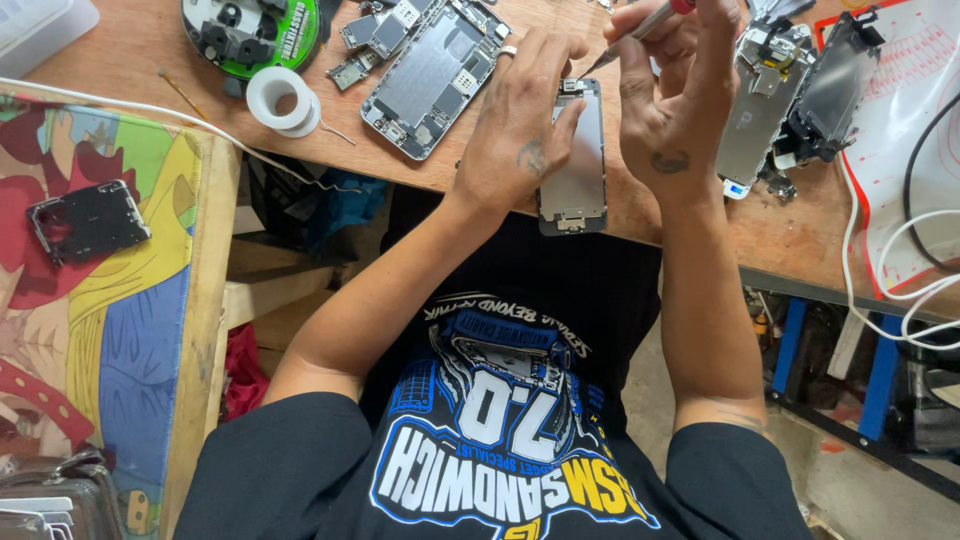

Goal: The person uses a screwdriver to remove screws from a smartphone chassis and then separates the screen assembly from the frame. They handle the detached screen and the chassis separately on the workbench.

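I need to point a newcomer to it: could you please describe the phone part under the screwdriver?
On the wooden workbench, find the left hand. It steadies a silver phone screen panel at the near edge, alone beneath the screwdriver held by the right hand.

The setting is a small phone repair workshop, identified by the bare wooden workbench (150, 40) carrying several dismantled phones. An opened phone housing (432, 72) with exposed internal boards lies beside loose metal parts, a roll of white tape (281, 98) and a round green-rimmed parts tray (250, 32). Further stripped phone assemblies (760, 100) rest near a red-bordered work mat (925, 120) crossed by white cables (880, 290), and a detached dark frame plate (88, 220) lies on a colourful side surface.
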